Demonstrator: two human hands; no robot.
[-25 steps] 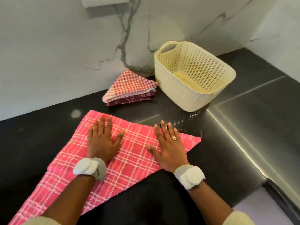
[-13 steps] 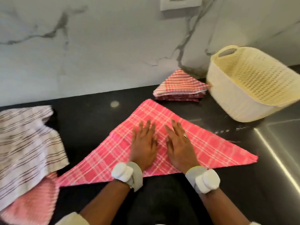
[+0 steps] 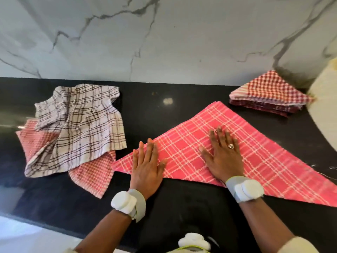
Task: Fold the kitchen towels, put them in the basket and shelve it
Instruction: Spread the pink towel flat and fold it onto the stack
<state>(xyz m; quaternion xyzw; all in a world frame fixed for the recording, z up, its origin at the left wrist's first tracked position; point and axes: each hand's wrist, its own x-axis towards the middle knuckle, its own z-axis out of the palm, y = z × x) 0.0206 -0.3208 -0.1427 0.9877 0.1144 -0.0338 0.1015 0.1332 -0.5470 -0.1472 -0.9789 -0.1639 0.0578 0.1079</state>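
Hands have spread apart since half a second ago: they were side by side in the middle of the pink towel [image 3: 242,154], and now the left hand [image 3: 146,164] has slid out to the towel's left corner while the right hand [image 3: 223,154] stays near the middle. Both are flat, palms down, fingers straight, pressing on the cloth, not gripping anything. The towel lies as a triangle on the black counter [image 3: 145,110]. The folded stack [image 3: 269,94] of red checked towels sits behind it to the right, just beside the basket [image 3: 326,99], which only shows as a cream blur at the right edge. Off to the left there's a rumpled pile [image 3: 76,125], a brown-striped towel on top of pink checked ones.
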